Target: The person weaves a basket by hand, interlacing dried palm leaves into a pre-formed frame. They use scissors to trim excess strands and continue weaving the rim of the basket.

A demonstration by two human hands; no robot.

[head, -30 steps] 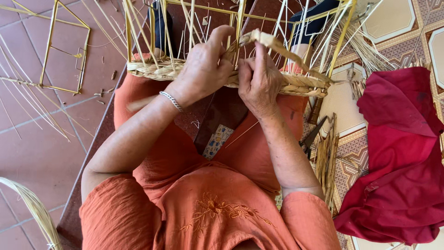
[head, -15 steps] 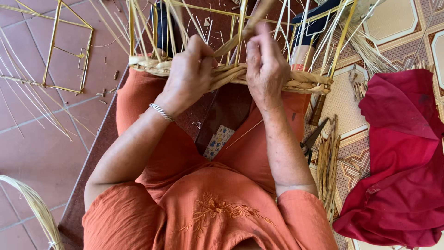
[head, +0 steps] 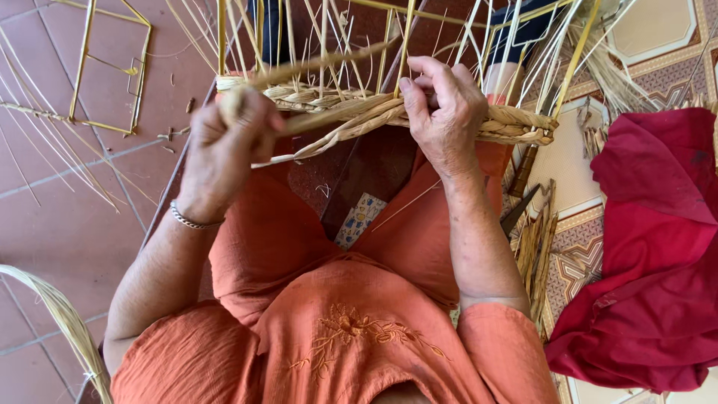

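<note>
A half-woven straw basket (head: 516, 123) on a yellow wire frame rests across my lap, with several thin upright stakes rising from its braided rim. My left hand (head: 224, 150) is closed around a twisted straw strand (head: 321, 63) and holds it out to the left of the weave. My right hand (head: 445, 112) pinches the strand and an upright stake at the rim, near the basket's middle. I wear an orange garment and a bracelet on the left wrist.
An empty yellow wire frame (head: 112, 67) lies on the red tile floor at upper left. A red cloth (head: 651, 247) is heaped at the right. Straw bundles (head: 535, 247) lie beside my right leg; more straw (head: 60, 322) curves at lower left.
My left hand has drawn away from the rim to the left, pulling the straw strand out with it. My right hand stays at the rim.
</note>
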